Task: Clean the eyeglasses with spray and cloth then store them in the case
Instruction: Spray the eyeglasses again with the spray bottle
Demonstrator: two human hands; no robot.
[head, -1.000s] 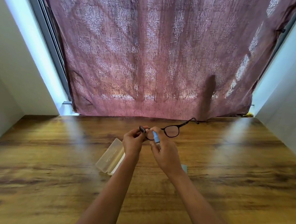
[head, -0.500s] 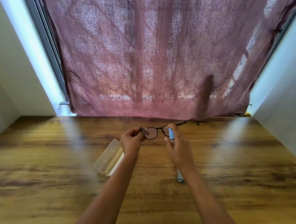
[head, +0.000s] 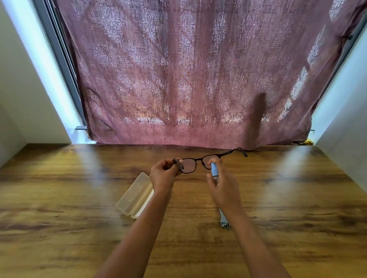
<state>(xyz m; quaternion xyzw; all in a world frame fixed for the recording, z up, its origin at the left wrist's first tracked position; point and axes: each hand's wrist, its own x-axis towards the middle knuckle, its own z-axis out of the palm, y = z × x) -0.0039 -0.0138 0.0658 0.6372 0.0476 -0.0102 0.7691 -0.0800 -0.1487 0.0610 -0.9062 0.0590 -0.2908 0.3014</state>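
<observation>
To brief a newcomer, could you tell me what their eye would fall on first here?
A patterned mauve curtain fills the upper half. At centre, above the wooden table, the left hand pinches the eyeglasses by one end while the right hand holds a small blue spray bottle up to a lens. An open translucent case lies beside the left forearm.

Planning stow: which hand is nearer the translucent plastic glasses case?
Left: left hand is just right of the translucent plastic case, pinching black-framed glasses; right hand is farther right, gripping blue spray bottle.
</observation>
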